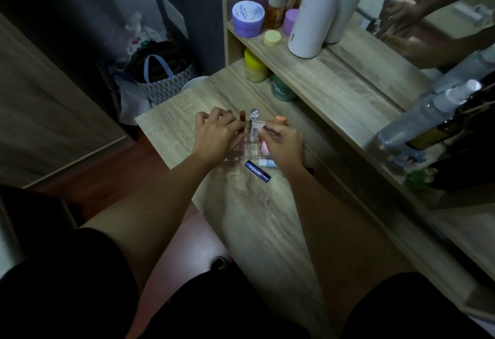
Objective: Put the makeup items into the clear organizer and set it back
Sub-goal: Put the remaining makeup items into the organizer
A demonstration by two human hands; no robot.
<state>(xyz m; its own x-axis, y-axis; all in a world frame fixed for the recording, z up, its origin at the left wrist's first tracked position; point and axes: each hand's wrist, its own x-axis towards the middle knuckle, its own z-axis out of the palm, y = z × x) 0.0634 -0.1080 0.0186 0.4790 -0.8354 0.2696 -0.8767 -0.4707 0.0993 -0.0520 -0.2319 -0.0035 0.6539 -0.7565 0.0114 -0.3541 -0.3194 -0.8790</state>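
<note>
While the organizer (250, 151) sits mid-surface (257, 218), slots facing up for loading | left hand (214, 137) grip closed on brown lipstick (242, 121), steadying it upright | right hand (284, 143) pinches pale tube (254, 129) over a slot | blue stick (257, 171) lies loose just beside, likely next

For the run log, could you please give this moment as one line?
left hand: on red lipstick | right hand: holding white tube | clear organizer: on desk | Nivea stick: outside
</note>
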